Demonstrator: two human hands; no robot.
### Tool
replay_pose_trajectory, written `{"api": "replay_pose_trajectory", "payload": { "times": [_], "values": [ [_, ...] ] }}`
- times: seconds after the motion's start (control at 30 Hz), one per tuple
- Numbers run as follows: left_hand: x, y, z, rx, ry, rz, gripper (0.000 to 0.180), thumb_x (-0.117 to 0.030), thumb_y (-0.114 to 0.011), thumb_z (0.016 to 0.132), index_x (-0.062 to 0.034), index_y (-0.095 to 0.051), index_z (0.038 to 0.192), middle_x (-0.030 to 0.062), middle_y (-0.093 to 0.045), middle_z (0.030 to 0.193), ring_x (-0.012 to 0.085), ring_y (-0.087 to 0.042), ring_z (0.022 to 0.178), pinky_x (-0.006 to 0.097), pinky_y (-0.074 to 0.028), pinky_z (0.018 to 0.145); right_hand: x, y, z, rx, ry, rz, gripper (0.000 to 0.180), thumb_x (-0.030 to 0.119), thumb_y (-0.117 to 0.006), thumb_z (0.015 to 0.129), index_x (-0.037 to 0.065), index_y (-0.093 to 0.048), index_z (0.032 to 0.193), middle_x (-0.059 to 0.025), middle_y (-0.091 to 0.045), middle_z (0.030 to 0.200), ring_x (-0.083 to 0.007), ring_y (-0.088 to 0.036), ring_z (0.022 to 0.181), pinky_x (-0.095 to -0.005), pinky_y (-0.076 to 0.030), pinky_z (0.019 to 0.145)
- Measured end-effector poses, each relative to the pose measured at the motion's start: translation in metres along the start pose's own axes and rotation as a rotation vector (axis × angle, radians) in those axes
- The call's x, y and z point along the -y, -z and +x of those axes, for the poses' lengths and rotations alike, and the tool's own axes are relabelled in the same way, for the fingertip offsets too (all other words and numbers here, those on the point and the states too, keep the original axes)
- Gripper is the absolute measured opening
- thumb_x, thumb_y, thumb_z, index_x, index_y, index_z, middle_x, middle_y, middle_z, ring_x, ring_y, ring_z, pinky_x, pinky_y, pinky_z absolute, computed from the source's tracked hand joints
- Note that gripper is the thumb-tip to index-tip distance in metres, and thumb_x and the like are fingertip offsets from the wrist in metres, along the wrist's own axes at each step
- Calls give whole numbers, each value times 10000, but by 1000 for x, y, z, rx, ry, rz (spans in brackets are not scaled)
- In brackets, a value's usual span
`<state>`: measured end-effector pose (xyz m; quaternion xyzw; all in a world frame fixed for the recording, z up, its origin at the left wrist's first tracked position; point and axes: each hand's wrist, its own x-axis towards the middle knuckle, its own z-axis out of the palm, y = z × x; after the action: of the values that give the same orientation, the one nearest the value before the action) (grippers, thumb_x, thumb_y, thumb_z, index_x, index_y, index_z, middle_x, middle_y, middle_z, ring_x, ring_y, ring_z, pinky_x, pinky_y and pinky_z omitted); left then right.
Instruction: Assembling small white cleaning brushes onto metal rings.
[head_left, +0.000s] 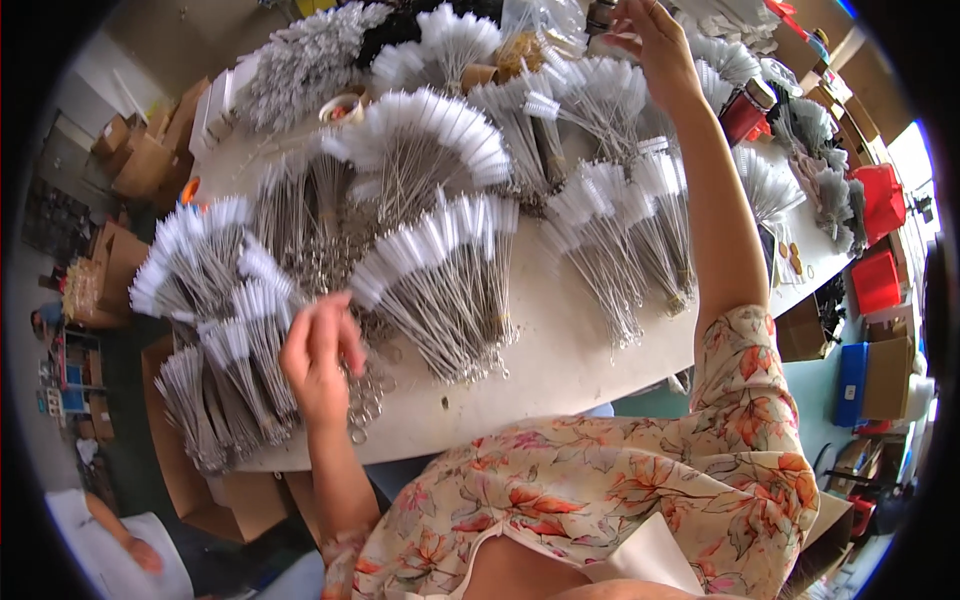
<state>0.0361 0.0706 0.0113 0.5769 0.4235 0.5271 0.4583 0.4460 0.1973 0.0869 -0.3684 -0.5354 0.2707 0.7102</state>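
Note:
My left hand hovers over the near left part of the table, its fingers slightly blurred, loosely bent and apart; I see nothing in it. Beside it lie a bunch of white-bristled wire brushes and some loose metal rings. To its right, a fan of similar brushes rests with its looped wire ends toward me. My right arm stretches across the table. At the far edge, my right hand has its fingers apart near a dark cylindrical container; its fingertips are partly cut off by the view's upper rim.
More brush bunches cover the table. Grey-white bristle pieces are heaped at the far left. A red bottle stands beyond my right arm. Cardboard boxes stand below the left edge, and another person's arm shows at lower left.

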Motion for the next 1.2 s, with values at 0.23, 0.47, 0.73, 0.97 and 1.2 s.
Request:
{"api": "replay_pose_trajectory", "payload": {
  "times": [0.23, 0.47, 0.73, 0.97, 1.2],
  "values": [
    [-4, -76, 19, 267, -240, 68, 191, 24, -512, 850, 19, -544, 1039, 31, -573, 725, 67, -533, 548, 201, -432, 506, 22, -148, -171, 328, -510, 313, 145, 173, -419, 931, 62, -512, 923, -42, -575, 926, -167, -574, 857, -286, -473, 728],
    [34, -50, -13, 85, -504, 288, 118, -37, -529, 874, 25, -535, 975, 77, -579, 805, 144, -603, 718, 250, -499, 608, 18, -148, -241, 230, -262, 395, 362, 225, -573, 865, 3, -533, 1148, -97, -471, 1202, -185, -447, 1129, -318, -370, 955],
    [63, -75, -58, -29, -933, 200, 179, -57, -650, 732, -26, -591, 898, 85, -554, 943, 242, -575, 786, 311, -496, 678, 3, -151, -284, -130, -872, 777, 217, 242, -429, 940, 59, -537, 986, -30, -583, 871, -112, -540, 759, -235, -446, 658],
    [82, -51, -105, 208, -697, 271, 324, -57, -706, 698, -79, -609, 1007, 67, -550, 955, 198, -551, 798, 291, -471, 625, 59, -103, -239, 620, -728, -485, 131, 138, -540, 859, 43, -581, 780, 19, -512, 621, -92, -462, 545, -204, -370, 515],
    [97, -31, -123, 348, -234, 290, 223, -108, -650, 782, -30, -589, 982, 92, -592, 827, 179, -577, 644, 281, -471, 575, 21, -93, -305, 1190, -22, -1428, 63, 63, -552, 767, 39, -610, 769, -112, -609, 742, -254, -617, 716, -365, -483, 615]
  ]
}}
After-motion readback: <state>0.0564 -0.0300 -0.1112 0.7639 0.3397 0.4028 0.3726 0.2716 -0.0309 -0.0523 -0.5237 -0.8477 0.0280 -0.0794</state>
